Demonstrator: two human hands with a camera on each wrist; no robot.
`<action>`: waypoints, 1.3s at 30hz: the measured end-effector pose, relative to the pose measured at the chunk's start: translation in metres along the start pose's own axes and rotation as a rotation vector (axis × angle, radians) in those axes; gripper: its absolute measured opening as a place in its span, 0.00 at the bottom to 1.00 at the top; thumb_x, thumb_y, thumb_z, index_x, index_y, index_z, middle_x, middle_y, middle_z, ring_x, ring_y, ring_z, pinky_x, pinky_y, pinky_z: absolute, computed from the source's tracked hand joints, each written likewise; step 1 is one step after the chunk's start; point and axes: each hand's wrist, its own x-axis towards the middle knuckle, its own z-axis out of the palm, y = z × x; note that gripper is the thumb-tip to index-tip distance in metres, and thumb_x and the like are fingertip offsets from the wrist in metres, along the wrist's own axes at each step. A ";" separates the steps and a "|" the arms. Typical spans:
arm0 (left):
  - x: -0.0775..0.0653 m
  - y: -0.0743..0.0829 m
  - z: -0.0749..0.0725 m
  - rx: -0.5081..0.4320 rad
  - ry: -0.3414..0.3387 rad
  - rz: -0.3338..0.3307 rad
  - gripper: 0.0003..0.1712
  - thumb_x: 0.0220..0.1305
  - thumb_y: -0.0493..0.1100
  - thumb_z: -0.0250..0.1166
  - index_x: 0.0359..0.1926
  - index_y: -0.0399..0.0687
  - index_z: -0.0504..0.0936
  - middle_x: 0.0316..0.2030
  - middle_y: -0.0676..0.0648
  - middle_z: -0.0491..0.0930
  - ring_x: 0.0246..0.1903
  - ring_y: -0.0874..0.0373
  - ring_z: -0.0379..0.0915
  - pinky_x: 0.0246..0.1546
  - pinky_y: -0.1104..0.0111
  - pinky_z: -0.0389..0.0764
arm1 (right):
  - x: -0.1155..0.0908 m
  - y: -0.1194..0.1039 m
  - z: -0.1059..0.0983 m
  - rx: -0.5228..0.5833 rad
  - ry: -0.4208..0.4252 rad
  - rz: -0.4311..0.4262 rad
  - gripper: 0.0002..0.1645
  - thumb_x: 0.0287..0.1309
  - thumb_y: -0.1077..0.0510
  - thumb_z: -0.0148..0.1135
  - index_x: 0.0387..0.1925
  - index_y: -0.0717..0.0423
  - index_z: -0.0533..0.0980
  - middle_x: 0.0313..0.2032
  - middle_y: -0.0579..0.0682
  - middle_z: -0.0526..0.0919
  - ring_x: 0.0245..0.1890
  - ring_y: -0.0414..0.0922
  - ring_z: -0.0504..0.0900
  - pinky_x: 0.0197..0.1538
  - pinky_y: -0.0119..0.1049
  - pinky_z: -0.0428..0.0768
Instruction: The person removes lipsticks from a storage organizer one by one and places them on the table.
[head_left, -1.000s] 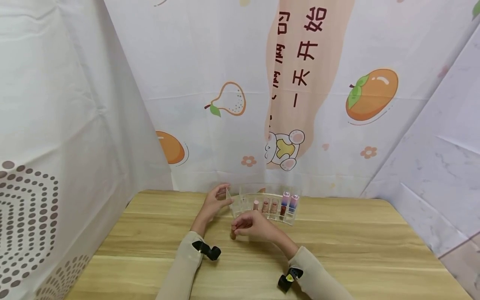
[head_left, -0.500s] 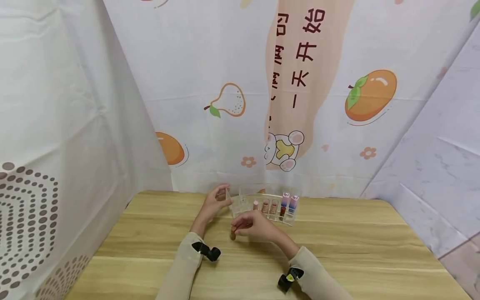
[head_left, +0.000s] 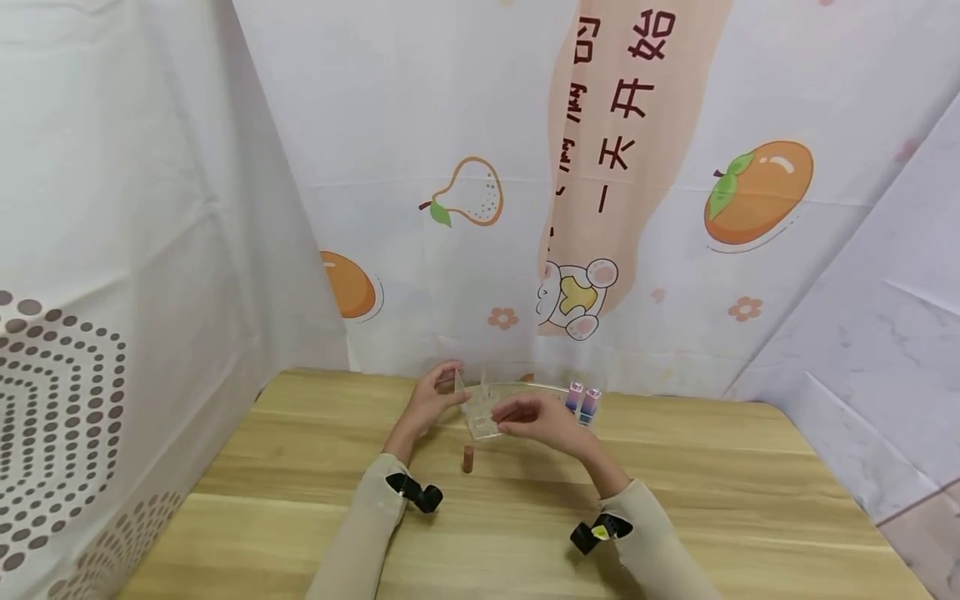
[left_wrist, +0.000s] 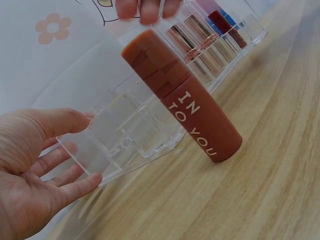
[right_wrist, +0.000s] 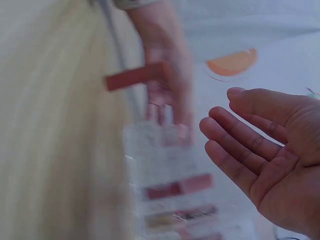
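A reddish-brown lip gloss tube (head_left: 468,459) stands upright on the table in front of the clear organizer. White lettering on the tube (left_wrist: 192,117) reads "IN TO YOU". My left hand (head_left: 431,407) holds the left end of the clear acrylic lipstick organizer (left_wrist: 135,130), with the thumb and fingers around its end panel. Above the organizer's front, my right hand (head_left: 546,423) has relaxed fingers and nothing in them. In the right wrist view that hand (right_wrist: 270,155) is apart from the tube (right_wrist: 137,76). Blur softens the organizer there.
Several lipsticks (left_wrist: 207,37) stand in the organizer's compartments, partly hidden by my right hand in the head view. Two pink-and-blue tubes (head_left: 582,402) are at its right end. Behind the wooden table (head_left: 712,483) hangs a printed white curtain (head_left: 420,275).
My right hand has let go of the lip gloss tube and moved up and right, leaving it standing. My left hand stays at the organizer's end. The head view has shifted slightly.
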 end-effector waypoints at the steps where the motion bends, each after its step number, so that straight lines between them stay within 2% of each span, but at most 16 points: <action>1: 0.000 0.000 0.001 0.000 0.003 0.001 0.34 0.60 0.32 0.72 0.68 0.39 0.73 0.65 0.33 0.75 0.66 0.36 0.70 0.64 0.47 0.75 | -0.002 -0.001 -0.005 0.005 0.018 -0.003 0.15 0.64 0.63 0.68 0.50 0.67 0.83 0.46 0.69 0.86 0.45 0.49 0.89 0.47 0.29 0.85; 9: -0.006 -0.009 0.002 -0.005 -0.013 -0.027 0.35 0.60 0.31 0.73 0.68 0.40 0.73 0.65 0.34 0.75 0.67 0.37 0.69 0.64 0.49 0.76 | -0.017 -0.006 -0.037 -0.016 0.142 0.017 0.13 0.64 0.64 0.68 0.49 0.63 0.84 0.50 0.66 0.86 0.46 0.53 0.89 0.45 0.31 0.86; 15: -0.005 -0.006 0.000 -0.013 -0.014 -0.020 0.35 0.61 0.32 0.72 0.69 0.39 0.72 0.65 0.34 0.74 0.68 0.36 0.68 0.63 0.49 0.76 | -0.025 -0.009 -0.057 -0.065 0.220 0.052 0.14 0.64 0.63 0.68 0.50 0.65 0.84 0.47 0.69 0.86 0.43 0.50 0.89 0.43 0.30 0.86; 21: -0.001 -0.003 -0.001 0.001 -0.022 -0.011 0.35 0.61 0.32 0.72 0.69 0.39 0.72 0.65 0.33 0.74 0.69 0.36 0.67 0.65 0.47 0.75 | -0.036 0.003 -0.072 -0.125 0.285 0.104 0.13 0.63 0.63 0.69 0.48 0.65 0.84 0.47 0.69 0.86 0.43 0.45 0.89 0.45 0.27 0.84; 24: 0.000 -0.001 -0.001 0.004 -0.021 -0.005 0.35 0.62 0.32 0.72 0.69 0.39 0.72 0.65 0.33 0.74 0.68 0.36 0.67 0.64 0.48 0.76 | -0.040 0.007 -0.075 -0.168 0.308 0.115 0.12 0.62 0.64 0.69 0.47 0.65 0.85 0.46 0.67 0.87 0.42 0.44 0.89 0.45 0.26 0.84; 32: -0.001 -0.003 -0.003 0.004 -0.016 -0.024 0.35 0.61 0.33 0.72 0.69 0.42 0.73 0.65 0.36 0.74 0.68 0.38 0.68 0.62 0.52 0.78 | -0.048 0.018 -0.071 -0.254 0.314 0.105 0.12 0.60 0.68 0.70 0.45 0.71 0.83 0.40 0.64 0.89 0.39 0.49 0.90 0.42 0.29 0.86; 39: 0.003 0.000 -0.002 0.018 -0.023 -0.015 0.35 0.62 0.34 0.72 0.69 0.42 0.73 0.65 0.35 0.73 0.68 0.38 0.68 0.64 0.48 0.75 | -0.051 0.024 -0.068 -0.320 0.306 0.151 0.11 0.59 0.70 0.69 0.44 0.72 0.84 0.41 0.67 0.88 0.37 0.49 0.89 0.42 0.35 0.87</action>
